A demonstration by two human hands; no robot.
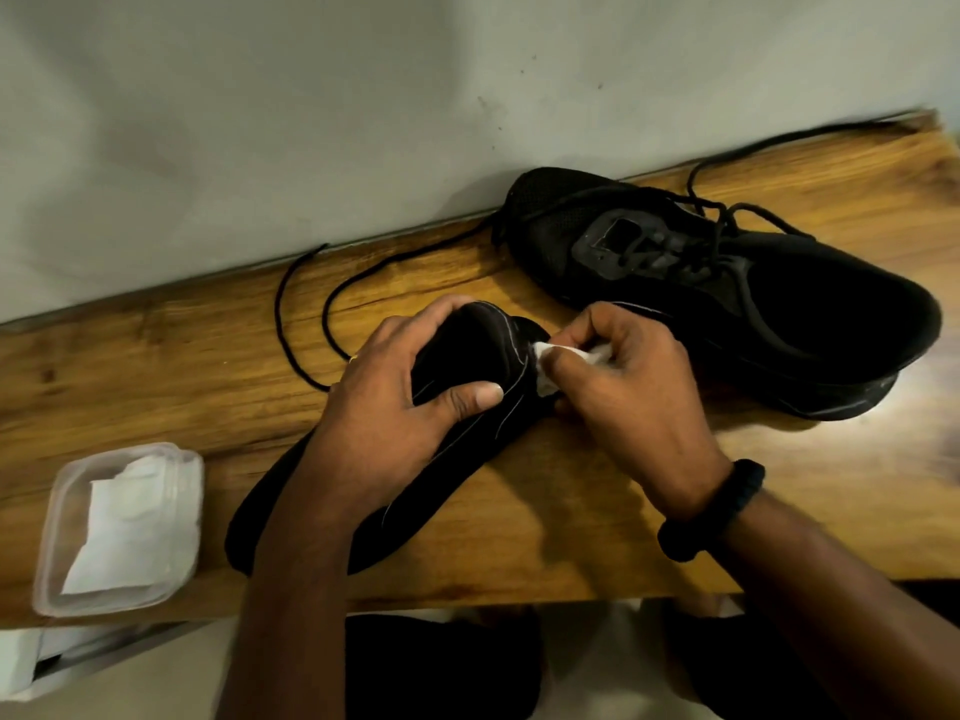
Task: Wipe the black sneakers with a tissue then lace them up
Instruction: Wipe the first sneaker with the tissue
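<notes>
The left hand [395,407] grips the near black sneaker [322,491], with the fingers curled over its raised end and the thumb pressed on its side. The right hand [623,387] pinches a crumpled white tissue [545,356] and holds it against the same end of this sneaker. A black wristband [727,506] sits on the right wrist. The sneaker rests on the wooden bench [571,511]. Behind it lies a loose black lace [278,309]. The second black sneaker [779,314] stands further right, near the wall [260,122], with its lace partly threaded. On the left edge of the bench, a clear plastic container [57,511] holds folded tissues [130,527].
</notes>
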